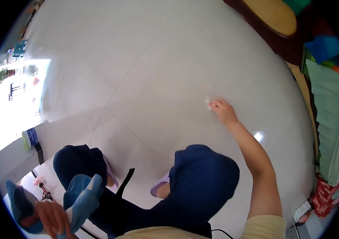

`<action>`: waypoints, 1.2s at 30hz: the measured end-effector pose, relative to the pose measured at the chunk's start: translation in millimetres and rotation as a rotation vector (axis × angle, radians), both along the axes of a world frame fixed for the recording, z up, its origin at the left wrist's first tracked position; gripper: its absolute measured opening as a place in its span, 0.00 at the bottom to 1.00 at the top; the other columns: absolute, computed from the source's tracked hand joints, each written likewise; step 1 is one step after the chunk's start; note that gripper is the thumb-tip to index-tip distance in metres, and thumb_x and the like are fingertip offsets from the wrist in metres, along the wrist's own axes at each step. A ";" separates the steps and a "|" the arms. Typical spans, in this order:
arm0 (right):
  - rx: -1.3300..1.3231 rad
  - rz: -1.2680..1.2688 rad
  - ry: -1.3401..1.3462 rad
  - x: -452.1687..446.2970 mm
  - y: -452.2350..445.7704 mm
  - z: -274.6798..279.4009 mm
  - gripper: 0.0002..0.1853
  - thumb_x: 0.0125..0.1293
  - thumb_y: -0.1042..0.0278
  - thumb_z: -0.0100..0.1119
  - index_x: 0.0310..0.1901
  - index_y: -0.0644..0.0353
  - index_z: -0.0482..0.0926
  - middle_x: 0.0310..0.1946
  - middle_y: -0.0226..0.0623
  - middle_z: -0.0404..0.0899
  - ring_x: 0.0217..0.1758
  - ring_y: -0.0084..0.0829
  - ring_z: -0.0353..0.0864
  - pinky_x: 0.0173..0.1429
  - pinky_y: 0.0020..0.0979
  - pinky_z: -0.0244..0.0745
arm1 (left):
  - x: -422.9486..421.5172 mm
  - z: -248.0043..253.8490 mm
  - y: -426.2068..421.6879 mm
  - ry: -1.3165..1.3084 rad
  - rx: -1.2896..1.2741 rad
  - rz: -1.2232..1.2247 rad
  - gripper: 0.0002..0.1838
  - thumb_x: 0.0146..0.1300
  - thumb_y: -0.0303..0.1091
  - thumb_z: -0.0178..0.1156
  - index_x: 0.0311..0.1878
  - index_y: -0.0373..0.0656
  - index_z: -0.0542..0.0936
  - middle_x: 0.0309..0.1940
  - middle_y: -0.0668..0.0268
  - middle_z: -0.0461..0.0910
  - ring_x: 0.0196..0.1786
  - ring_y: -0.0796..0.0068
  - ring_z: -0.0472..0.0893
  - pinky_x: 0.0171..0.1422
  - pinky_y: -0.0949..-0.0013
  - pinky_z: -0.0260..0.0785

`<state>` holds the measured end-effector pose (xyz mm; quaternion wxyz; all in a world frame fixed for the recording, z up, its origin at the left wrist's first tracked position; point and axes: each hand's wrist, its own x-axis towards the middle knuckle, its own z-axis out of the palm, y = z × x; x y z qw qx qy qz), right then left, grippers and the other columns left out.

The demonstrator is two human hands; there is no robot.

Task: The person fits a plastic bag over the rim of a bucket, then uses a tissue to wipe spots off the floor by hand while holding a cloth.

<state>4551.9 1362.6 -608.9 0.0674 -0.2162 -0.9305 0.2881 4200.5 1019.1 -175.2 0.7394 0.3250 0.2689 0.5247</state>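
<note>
My left hand (52, 217) is at the lower left, fingers closed around a bunched blue cloth (84, 195) that hangs out on both sides of it beside my knee. Out in front, to the right, my right hand (226, 113) reaches down to the pale tiled floor (157, 79). Its fingertips pinch a small crumpled white tissue (207, 104), which seems to touch the floor. Part of the tissue is hidden behind the fingers.
I squat in purple slippers (160, 187) with a black strap (126, 182) dangling between my knees. Dark red wooden furniture (257, 24) and a light green cloth (328, 119) line the right side. A labelled tub (31, 137) stands at left near a bright doorway (14, 99).
</note>
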 end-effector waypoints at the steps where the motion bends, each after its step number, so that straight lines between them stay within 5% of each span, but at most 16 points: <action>1: 0.046 0.016 0.006 3.4 -3.0 11.9 0.08 0.56 0.72 0.54 0.37 0.55 0.79 0.37 0.30 0.76 0.43 0.31 0.74 0.44 0.30 0.74 | 12.5 17.1 -3.7 0.005 0.005 0.028 0.34 0.63 0.61 0.42 0.33 0.35 0.82 0.26 0.55 0.81 0.28 0.61 0.82 0.43 0.56 0.76; 2: 0.089 0.026 0.006 6.6 -7.4 18.7 0.08 0.54 0.73 0.54 0.36 0.54 0.79 0.35 0.29 0.76 0.42 0.31 0.74 0.43 0.30 0.75 | 29.3 29.4 4.5 0.005 0.007 0.051 0.32 0.64 0.59 0.43 0.32 0.36 0.83 0.25 0.54 0.81 0.27 0.61 0.82 0.42 0.58 0.77; 3: 0.079 0.028 0.007 5.4 -9.7 17.9 0.08 0.54 0.73 0.54 0.36 0.54 0.79 0.35 0.29 0.76 0.42 0.31 0.74 0.43 0.30 0.75 | 64.4 23.7 58.0 -0.170 0.043 0.092 0.13 0.56 0.44 0.64 0.30 0.42 0.81 0.14 0.67 0.75 0.14 0.75 0.75 0.18 0.76 0.68; 5: 0.079 0.048 0.011 3.2 -4.9 16.6 0.10 0.52 0.75 0.54 0.37 0.54 0.79 0.35 0.28 0.76 0.41 0.30 0.75 0.41 0.28 0.74 | 72.1 35.7 70.8 -0.106 0.040 0.077 0.20 0.61 0.51 0.55 0.29 0.43 0.83 0.21 0.64 0.79 0.23 0.70 0.79 0.25 0.71 0.71; 9: -0.007 0.130 -0.069 0.4 4.7 24.0 0.07 0.54 0.73 0.54 0.35 0.56 0.78 0.34 0.30 0.75 0.41 0.31 0.74 0.39 0.30 0.74 | 64.9 39.9 84.1 -0.174 0.188 -0.042 0.15 0.63 0.44 0.55 0.34 0.44 0.84 0.28 0.61 0.80 0.28 0.69 0.80 0.29 0.70 0.71; 12: -0.349 0.245 -0.315 -1.9 23.2 21.6 0.07 0.53 0.75 0.53 0.34 0.57 0.79 0.35 0.33 0.76 0.40 0.36 0.75 0.40 0.32 0.72 | 44.2 21.5 105.4 -0.138 0.371 -0.068 0.11 0.64 0.37 0.54 0.36 0.45 0.84 0.34 0.60 0.81 0.30 0.70 0.80 0.30 0.73 0.71; 15: -0.336 0.042 -0.247 -43.7 59.3 45.0 0.06 0.52 0.76 0.53 0.31 0.57 0.79 0.35 0.37 0.76 0.39 0.38 0.75 0.41 0.34 0.70 | 26.4 -4.6 139.3 -0.310 0.442 0.036 0.08 0.60 0.30 0.55 0.34 0.45 0.84 0.23 0.65 0.78 0.24 0.78 0.76 0.23 0.78 0.63; 21: -0.285 -0.109 -0.142 -91.9 52.1 16.5 0.06 0.56 0.73 0.51 0.35 0.58 0.76 0.39 0.39 0.75 0.44 0.39 0.74 0.43 0.36 0.71 | -15.5 -93.0 203.3 -0.506 0.377 0.108 0.07 0.60 0.30 0.55 0.31 0.45 0.83 0.22 0.66 0.77 0.23 0.78 0.75 0.22 0.77 0.62; 23: -0.162 0.156 -0.171 -57.8 11.8 9.5 0.06 0.57 0.73 0.49 0.35 0.60 0.74 0.39 0.41 0.74 0.45 0.41 0.73 0.46 0.37 0.72 | -30.0 -141.2 230.2 -0.534 0.283 0.146 0.07 0.60 0.30 0.55 0.31 0.45 0.82 0.21 0.66 0.76 0.22 0.78 0.74 0.22 0.77 0.61; 25: -0.298 0.507 -0.329 -13.8 -7.7 11.1 0.09 0.47 0.80 0.54 0.32 0.57 0.75 0.34 0.40 0.74 0.42 0.40 0.75 0.42 0.38 0.73 | -44.5 -185.7 253.7 -0.538 0.201 0.185 0.07 0.60 0.30 0.55 0.30 0.45 0.82 0.21 0.66 0.76 0.22 0.78 0.74 0.22 0.77 0.61; 27: -0.365 0.556 -0.331 -36.0 -5.9 26.8 0.09 0.48 0.79 0.54 0.32 0.57 0.76 0.34 0.40 0.74 0.42 0.41 0.75 0.43 0.37 0.73 | -59.7 -219.6 271.6 -0.533 0.140 0.222 0.07 0.60 0.30 0.55 0.29 0.45 0.81 0.20 0.66 0.75 0.21 0.78 0.73 0.22 0.77 0.60; 31: -0.087 0.275 0.176 -197.6 27.6 14.9 0.08 0.52 0.75 0.52 0.35 0.58 0.78 0.36 0.38 0.75 0.43 0.39 0.75 0.44 0.37 0.73 | -74.8 -233.6 276.4 -0.510 0.098 0.285 0.07 0.60 0.30 0.55 0.28 0.45 0.80 0.19 0.67 0.74 0.20 0.78 0.72 0.21 0.76 0.59; 32: -0.230 0.089 0.146 -253.8 42.7 14.8 0.08 0.54 0.75 0.50 0.35 0.59 0.78 0.37 0.38 0.76 0.43 0.38 0.76 0.44 0.36 0.73 | -76.5 -233.2 274.2 -0.503 0.093 0.296 0.07 0.60 0.30 0.55 0.27 0.45 0.80 0.19 0.67 0.74 0.20 0.78 0.72 0.21 0.76 0.59; 36: -0.035 -0.015 0.359 -431.6 88.8 -11.5 0.13 0.55 0.77 0.48 0.34 0.49 0.82 0.36 0.30 0.76 0.44 0.33 0.75 0.44 0.33 0.74 | -72.4 -214.0 256.2 -0.510 0.096 0.345 0.07 0.59 0.30 0.55 0.26 0.45 0.79 0.18 0.67 0.73 0.19 0.78 0.71 0.20 0.75 0.58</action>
